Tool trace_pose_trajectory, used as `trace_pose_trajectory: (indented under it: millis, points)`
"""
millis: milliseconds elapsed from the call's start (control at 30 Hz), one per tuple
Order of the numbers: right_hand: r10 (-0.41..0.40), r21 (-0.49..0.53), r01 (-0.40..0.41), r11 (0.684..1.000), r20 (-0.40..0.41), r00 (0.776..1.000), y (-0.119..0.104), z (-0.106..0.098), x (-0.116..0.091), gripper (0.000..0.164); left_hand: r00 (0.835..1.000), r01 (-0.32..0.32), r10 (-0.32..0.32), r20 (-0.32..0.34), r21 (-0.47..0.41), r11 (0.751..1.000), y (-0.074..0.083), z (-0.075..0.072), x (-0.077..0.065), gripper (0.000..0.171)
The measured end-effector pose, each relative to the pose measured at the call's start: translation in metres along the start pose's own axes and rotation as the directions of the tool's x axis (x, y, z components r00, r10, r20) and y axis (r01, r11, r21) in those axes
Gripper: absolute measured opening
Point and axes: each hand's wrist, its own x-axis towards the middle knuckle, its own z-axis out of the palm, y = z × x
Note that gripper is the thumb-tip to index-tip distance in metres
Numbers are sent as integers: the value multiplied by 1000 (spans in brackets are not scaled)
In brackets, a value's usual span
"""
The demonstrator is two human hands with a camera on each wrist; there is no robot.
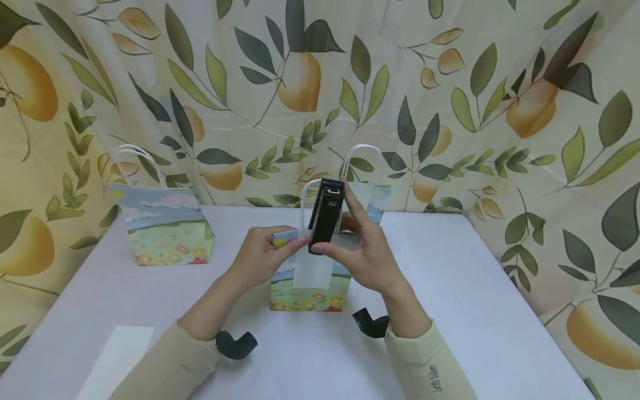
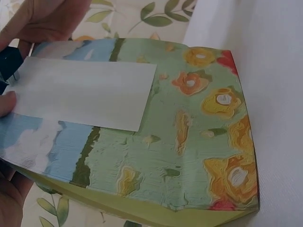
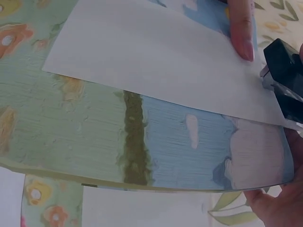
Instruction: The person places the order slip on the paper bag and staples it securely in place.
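A black stapler (image 1: pixel 327 214) is gripped in my right hand (image 1: pixel 367 250), its jaws at the top edge of a flowered paper gift bag (image 1: pixel 310 300). Flat against the bag's front lies a white paper slip (image 2: pixel 90 92), its top end at the stapler (image 3: pixel 284 71). My left hand (image 1: pixel 260 255) pinches the bag's top edge beside the stapler, with the thumb on the front. In the right wrist view a fingertip (image 3: pixel 245 49) presses on the slip. The bag's white handle (image 1: pixel 304 203) rises behind the stapler.
A similar gift bag (image 1: pixel 167 228) stands at the back left of the white table (image 1: pixel 240 372). Behind my right hand stands another bag (image 1: pixel 380 197). White paper (image 1: pixel 117 355) lies at the front left. A fruit-patterned cloth (image 1: pixel 310 139) hangs behind the table.
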Motion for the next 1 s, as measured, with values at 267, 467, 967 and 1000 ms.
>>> trace_pose_trajectory:
  millis: [267, 467, 967, 1000]
  points:
    - [-26, -4, 26, 1000, -27, 999, -1, 3, -1, 115, 999, -34, 33, 29, 27, 999, -2, -1, 1, 13]
    - [-72, 23, 73, 997, -33, 997, 1, 4, 1, 112, 999, -3, 3, 42, 9, 1000, -4, -3, 1, 19]
    - [-68, -15, 67, 998, -31, 997, -1, 5, -2, 112, 998, 64, -60, 34, -157, 986, 6, 3, -1, 57]
    - [-64, -15, 64, 998, -30, 997, -2, 5, -2, 111, 998, 59, -58, 15, -148, 987, 6, 4, -1, 57]
